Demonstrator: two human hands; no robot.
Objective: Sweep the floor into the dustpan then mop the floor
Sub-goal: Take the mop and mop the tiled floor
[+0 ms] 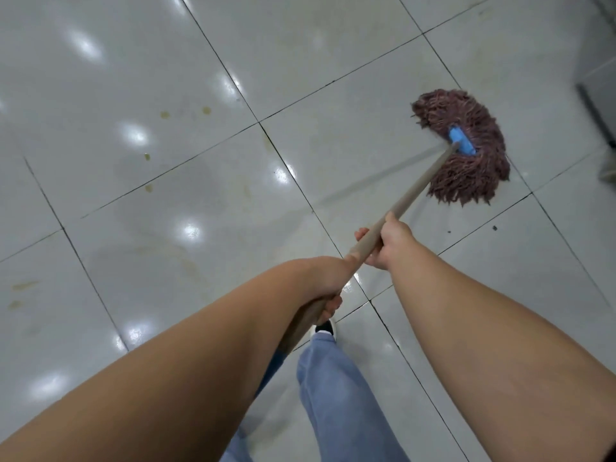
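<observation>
A mop with a maroon string head and a blue clamp lies spread on the glossy white floor tiles at the upper right. Its wooden handle runs down and left toward me. My right hand grips the handle about midway. Lower on the same handle, my left hand grips it near its end. Yellowish stains dot the tiles on the left, and a wet sheen covers the tiles in the middle.
A grey cabinet or appliance base stands at the right edge. My leg in blue jeans and a dark shoe are below the hands. Small dark specks lie on a tile right of the handle.
</observation>
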